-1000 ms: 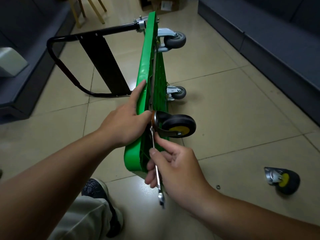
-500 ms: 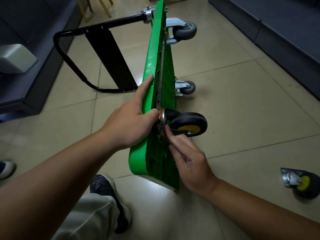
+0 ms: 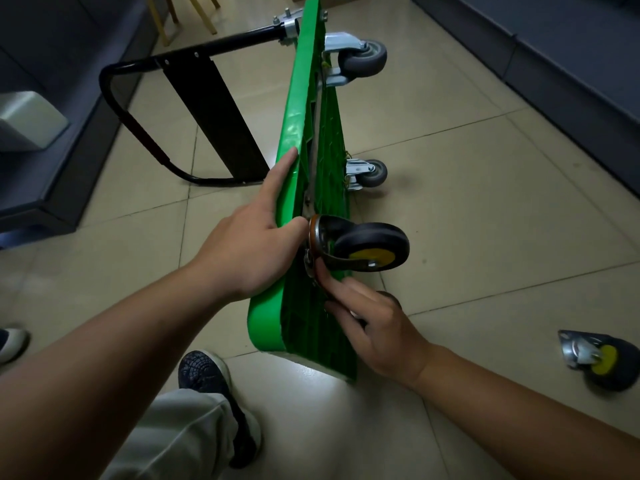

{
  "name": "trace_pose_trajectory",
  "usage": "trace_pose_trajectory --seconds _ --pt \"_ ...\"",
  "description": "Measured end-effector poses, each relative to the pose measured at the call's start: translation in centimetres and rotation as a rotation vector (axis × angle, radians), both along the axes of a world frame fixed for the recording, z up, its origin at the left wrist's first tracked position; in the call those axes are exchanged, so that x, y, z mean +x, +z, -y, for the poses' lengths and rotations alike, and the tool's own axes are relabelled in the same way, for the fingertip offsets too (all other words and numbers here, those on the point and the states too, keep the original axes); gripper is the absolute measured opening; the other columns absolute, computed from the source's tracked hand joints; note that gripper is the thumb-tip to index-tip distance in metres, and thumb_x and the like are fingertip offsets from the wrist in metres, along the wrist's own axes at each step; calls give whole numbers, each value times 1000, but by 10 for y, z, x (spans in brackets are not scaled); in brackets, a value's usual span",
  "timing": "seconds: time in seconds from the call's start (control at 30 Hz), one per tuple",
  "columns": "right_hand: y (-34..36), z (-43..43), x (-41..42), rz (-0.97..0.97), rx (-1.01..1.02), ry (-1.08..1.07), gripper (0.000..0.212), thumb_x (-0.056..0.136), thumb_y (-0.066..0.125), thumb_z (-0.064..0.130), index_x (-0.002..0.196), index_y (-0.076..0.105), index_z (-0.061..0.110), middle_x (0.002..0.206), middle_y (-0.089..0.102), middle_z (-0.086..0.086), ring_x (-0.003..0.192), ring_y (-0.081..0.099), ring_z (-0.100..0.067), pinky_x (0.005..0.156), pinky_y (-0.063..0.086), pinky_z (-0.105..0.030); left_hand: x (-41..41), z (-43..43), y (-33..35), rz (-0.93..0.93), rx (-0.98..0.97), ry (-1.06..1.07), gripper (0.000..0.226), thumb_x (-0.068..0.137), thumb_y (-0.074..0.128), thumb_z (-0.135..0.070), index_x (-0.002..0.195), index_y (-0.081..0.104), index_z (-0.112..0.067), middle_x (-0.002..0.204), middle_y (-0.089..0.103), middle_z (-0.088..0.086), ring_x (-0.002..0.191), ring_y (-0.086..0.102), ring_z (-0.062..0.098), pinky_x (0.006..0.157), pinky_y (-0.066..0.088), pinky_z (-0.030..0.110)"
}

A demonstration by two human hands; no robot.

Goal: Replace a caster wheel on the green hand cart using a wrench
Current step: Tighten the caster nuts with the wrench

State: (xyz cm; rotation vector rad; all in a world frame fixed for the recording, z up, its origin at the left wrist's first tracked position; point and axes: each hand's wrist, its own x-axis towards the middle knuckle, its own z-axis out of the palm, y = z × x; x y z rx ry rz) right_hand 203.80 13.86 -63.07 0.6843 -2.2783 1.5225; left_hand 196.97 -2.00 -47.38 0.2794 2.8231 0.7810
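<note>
Since a second earlier, the wrench handle that had stuck out below the right hand [image 3: 377,327] had gone out of sight, and that hand had moved up against the base of the mounted caster.

At upper left, the black handle [image 3: 114,98] lay folded out on the tiled floor [image 3: 485,202]. The green hand cart [image 3: 301,133] stood on its side edge, running from top centre down to the lower middle of the frame. The left hand [image 3: 249,251] gripped its upper rim, index finger straight along the green edge and thumb hooked over beside the caster's plate. Right of the deck, the caster wheel [image 3: 372,245], black with a yellow hub, stuck out sideways, with two grey casters [image 3: 367,58] farther up the frame. The right hand's fingers [image 3: 332,282] touched the plate under that wheel, loosely bent; whether they held a wrench could not be told. At lower right, a loose caster [image 3: 602,362] lay on the floor, well apart from the cart.
</note>
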Motion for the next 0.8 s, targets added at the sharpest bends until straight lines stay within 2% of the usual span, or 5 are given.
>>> trace_pose_trajectory --seconds 0.1,0.2,0.37,0.6,0.8 --pt "16 3 15 166 -104 -19 52 103 56 12 153 44 21 86 59 10 75 59 -9 66 49 -28 -1 0 -1 -7 -8 -1 80 89 47 -49 148 -3 -72 119 62 7 85 67 25 82 57 48" --pt "46 23 39 554 -474 22 46 101 60 20 143 54 38 67 63 9 53 60 -10 51 49 -24 -2 1 -2 -20 -13 7 79 98 51 -42 147 -3 -73 119 65 7 86 67 26 83 57 49" --pt "79 40 46 772 -779 35 40 102 60 16 140 58 26 55 58 -5 41 59 -22 43 49 -28 1 -3 2 -4 -2 9 83 79 42 -53 146 -2 -73 117 66 8 87 68 28 82 56 47" --pt "34 20 76 480 -382 -40 51 98 60 28 142 48 52 69 62 8 55 58 -10 55 51 -25 -1 0 1 21 23 -11 82 85 48 -52 147 -2 -72 117 67 8 86 70 25 83 58 47" --pt "12 9 21 68 -149 -197 44 103 52 8 147 49 6 86 51 -2 74 53 -18 70 47 -27 -1 0 0 37 47 -27 83 81 45 -52 147 -2 -73 119 66 8 85 71 28 81 59 50"
